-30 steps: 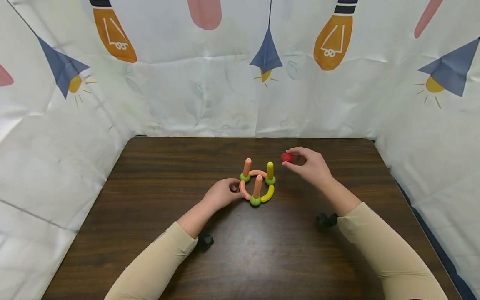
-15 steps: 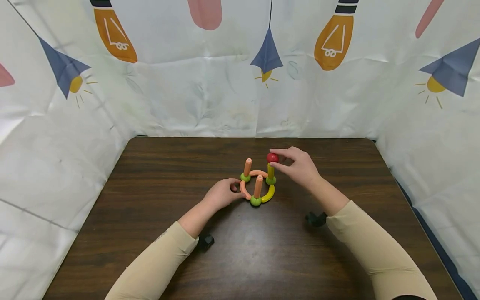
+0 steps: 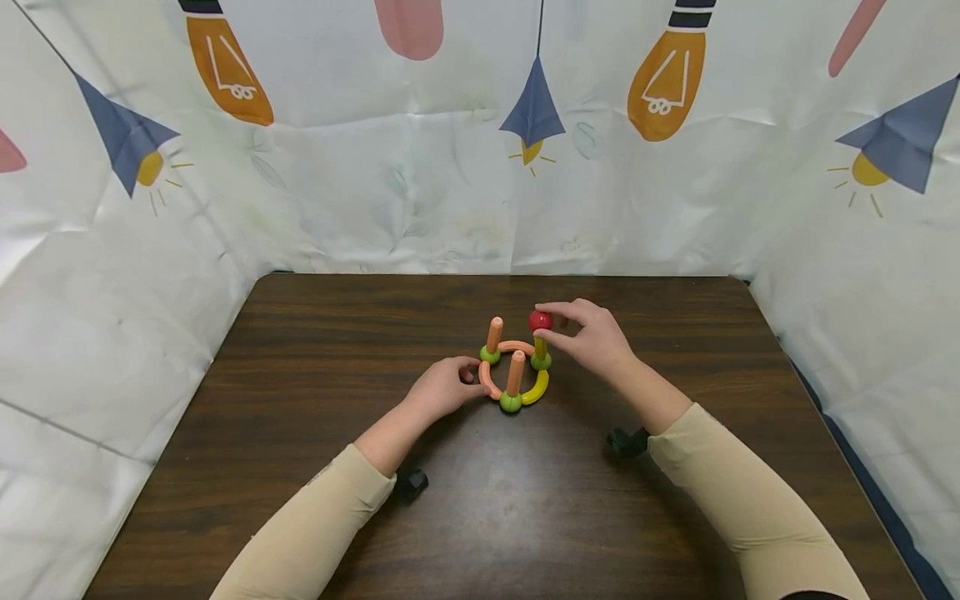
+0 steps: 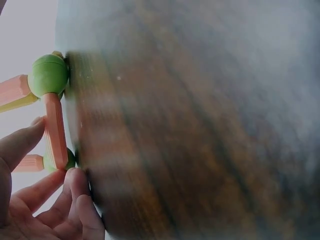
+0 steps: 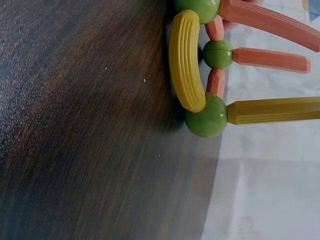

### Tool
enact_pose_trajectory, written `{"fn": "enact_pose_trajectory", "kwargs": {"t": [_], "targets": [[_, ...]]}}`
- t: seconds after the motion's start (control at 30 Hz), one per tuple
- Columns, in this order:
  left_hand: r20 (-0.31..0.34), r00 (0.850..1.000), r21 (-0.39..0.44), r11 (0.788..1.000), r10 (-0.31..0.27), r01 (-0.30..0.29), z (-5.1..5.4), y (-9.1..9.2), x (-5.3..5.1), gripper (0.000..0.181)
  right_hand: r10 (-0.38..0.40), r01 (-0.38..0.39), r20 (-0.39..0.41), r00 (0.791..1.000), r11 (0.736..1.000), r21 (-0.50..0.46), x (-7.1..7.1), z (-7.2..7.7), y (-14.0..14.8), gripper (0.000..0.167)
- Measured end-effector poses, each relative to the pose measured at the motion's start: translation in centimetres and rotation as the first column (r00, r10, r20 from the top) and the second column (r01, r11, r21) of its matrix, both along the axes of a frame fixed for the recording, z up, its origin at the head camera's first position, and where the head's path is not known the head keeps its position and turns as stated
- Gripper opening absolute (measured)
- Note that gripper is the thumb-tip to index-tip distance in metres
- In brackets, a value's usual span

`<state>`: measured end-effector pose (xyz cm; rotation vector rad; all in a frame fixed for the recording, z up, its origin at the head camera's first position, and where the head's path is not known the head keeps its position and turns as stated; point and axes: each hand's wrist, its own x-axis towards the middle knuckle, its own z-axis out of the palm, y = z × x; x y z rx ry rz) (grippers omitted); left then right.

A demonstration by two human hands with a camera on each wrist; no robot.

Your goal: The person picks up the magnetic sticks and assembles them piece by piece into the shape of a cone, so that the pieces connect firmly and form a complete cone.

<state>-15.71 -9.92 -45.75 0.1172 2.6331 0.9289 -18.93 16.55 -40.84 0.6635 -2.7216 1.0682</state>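
Observation:
A ring of curved rods and green balls stands on the table, with three upright rods rising from the balls. In the head view my right hand pinches a red ball between thumb and fingers, at the top of the yellow upright rod. My left hand holds the ring's left side, thumb and fingers about a curved orange rod beside a green ball. Two orange upright rods have bare tops. The right wrist view shows the curved yellow rod but not the red ball.
The dark wood-grain table lies under both arms. Behind it hangs a white cloth printed with lamps and bulbs. A small black device sits by the left wrist, and another black device by the right.
My right hand has carried the red ball leftward over the yellow upright rod, then slightly down onto its top. The left hand and the ring have stayed in place.

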Motion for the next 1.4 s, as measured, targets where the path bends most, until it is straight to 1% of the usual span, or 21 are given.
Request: {"fn": "enact_pose_trajectory", "kwargs": {"t": [0.23,0.33,0.43,0.53,0.6,0.7,0.8,0.9,1.0,1.13,1.23,1.4], "targets": [[-0.026,0.999,0.002,0.999,0.036,-0.036,0.3,-0.2,0.4,0.053,-0.002,0.002,0.011,1.000,1.000,0.002,-0.1,0.0,0.0,0.042],[-0.045,0.998,0.011,0.999,0.053,-0.053,0.5,-0.3,0.3,0.050,0.004,-0.004,0.020,1.000,1.000,-0.007,-0.1,0.1,0.0,0.042],[-0.072,0.995,0.046,0.996,0.075,-0.072,0.8,-0.3,0.0,0.048,0.012,-0.012,0.029,1.000,1.000,-0.014,-0.1,0.2,0.0,0.042],[-0.123,0.987,0.098,0.991,0.105,-0.093,1.2,-0.2,-0.3,0.045,0.025,-0.024,0.031,0.999,1.000,-0.016,-0.1,0.2,0.0,0.042],[-0.167,0.980,0.124,0.988,0.113,-0.093,1.5,-0.1,-0.6,0.044,0.036,-0.035,0.030,0.999,0.999,-0.017,-0.1,0.2,0.0,0.042],[-0.228,0.968,0.145,0.987,0.107,-0.075,1.9,0.3,-1.1,0.046,0.053,-0.053,0.032,0.998,0.998,-0.020,-0.2,0.1,0.1,0.044],[-0.259,0.961,0.167,0.985,0.094,-0.051,2.3,0.8,-1.6,0.050,0.073,-0.073,0.029,0.997,0.997,-0.016,-0.2,0.1,0.2,0.045],[-0.261,0.962,0.184,0.982,0.078,-0.030,2.6,1.3,-2.0,0.053,0.086,-0.085,0.008,0.996,0.996,-0.011,-0.3,-0.1,0.2,0.046],[-0.252,0.966,0.181,0.983,0.063,-0.017,2.8,1.8,-2.3,0.052,0.079,-0.079,-0.030,0.996,0.997,-0.001,-0.3,-0.2,0.1,0.045],[-0.230,0.971,0.177,0.984,0.067,-0.026,3.0,2.2,-2.4,0.046,0.047,-0.047,-0.064,0.997,0.999,-0.006,-0.3,-0.4,0.0,0.043],[-0.209,0.975,0.193,0.981,0.072,-0.031,3.1,2.3,-2.4,0.041,0.024,-0.025,-0.062,0.998,0.999,-0.030,-0.2,-0.6,-0.1,0.043],[-0.203,0.978,0.212,0.977,0.054,-0.010,3.0,2.5,-2.3,0.040,-0.001,-0.001,-0.051,0.999,0.999,-0.044,0.0,-0.8,-0.3,0.043]]}}
